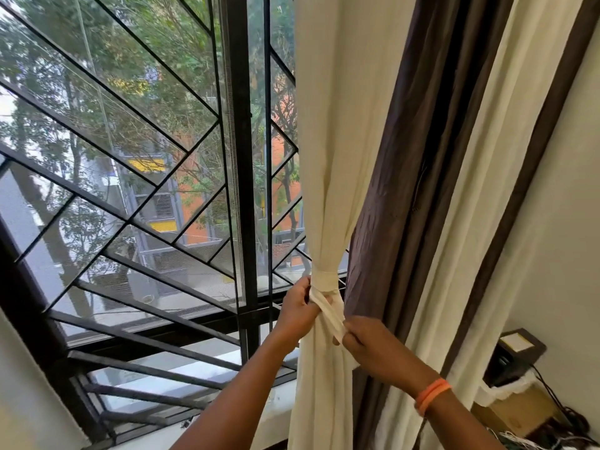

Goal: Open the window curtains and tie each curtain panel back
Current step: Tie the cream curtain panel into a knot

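A cream curtain panel [337,151] hangs at the right of the window, gathered into a narrow waist. A cream tie-back strip [325,280] is wrapped around that waist. My left hand [297,308] grips the strip at its left side, against the gathered cloth. My right hand [370,344], with orange bands on its wrist, pinches the strip's loose end just below and to the right. The strip runs taut between the two hands. A brown curtain [409,157] hangs right behind the cream panel.
The window [146,157] has a black metal grille of slanted bars, with trees and buildings outside. A second cream panel with a brown border [480,196] hangs at the right wall. A dark box [519,349], cables and a cardboard carton [516,407] sit at lower right.
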A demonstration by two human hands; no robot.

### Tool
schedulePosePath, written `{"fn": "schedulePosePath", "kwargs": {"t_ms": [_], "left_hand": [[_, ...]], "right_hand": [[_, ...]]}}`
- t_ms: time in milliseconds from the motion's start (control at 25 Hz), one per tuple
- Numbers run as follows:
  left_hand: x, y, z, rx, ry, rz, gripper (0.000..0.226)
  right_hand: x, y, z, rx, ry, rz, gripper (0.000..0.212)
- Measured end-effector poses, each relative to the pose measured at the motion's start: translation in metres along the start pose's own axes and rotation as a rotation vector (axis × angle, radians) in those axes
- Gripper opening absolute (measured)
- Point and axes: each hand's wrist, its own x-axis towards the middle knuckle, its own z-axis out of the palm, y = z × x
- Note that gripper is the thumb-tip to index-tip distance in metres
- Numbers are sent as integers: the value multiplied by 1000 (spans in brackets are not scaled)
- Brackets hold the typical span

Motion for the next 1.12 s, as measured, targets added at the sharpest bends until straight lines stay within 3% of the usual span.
{"fn": "schedulePosePath", "kwargs": {"t_ms": [40, 160, 240, 320, 400, 480, 600, 680, 760, 880, 960, 1040, 1120], "left_hand": [[-2, 4, -2, -20, -56, -18, 29], [-5, 13, -14, -123, -306, -86, 36], [-7, 16, -20, -157, -460, -110, 39], [-10, 16, -17, -230, -513, -155, 41], [-16, 16, -5, -320, -457, -214, 54], [-26, 12, 9, -405, -376, -203, 57], [-39, 8, 23, -483, -247, -199, 52], [-40, 6, 27, -461, -139, -239, 77], [-41, 1, 25, -422, -33, -243, 95], [-49, -2, 23, -395, -27, -135, 79], [-53, 2, 25, -296, 30, -35, 60], [-54, 7, 28, -170, 101, 62, 48], [-55, 10, 29, -22, 172, 93, 38]], "right_hand": [[-1, 8, -2, 107, -67, 16, 43], [4, 38, -14, 50, 0, 58, 18], [8, 52, -26, -41, 67, 96, 14], [17, 58, -31, -225, 162, 93, 18], [28, 59, -29, -192, 216, 63, 26], [38, 55, -22, 6, 227, 27, 23], [49, 33, -24, 544, 223, 16, 8], [51, 13, -28, 920, 202, -7, 12], [57, 1, -26, 1108, 199, 56, 14], [65, -1, -23, 1180, 100, 135, 14], [65, 2, -25, 1199, -39, 90, 10], [63, 7, -29, 1237, -170, 56, 45], [56, 10, -35, 1398, -248, 64, 58]]}}
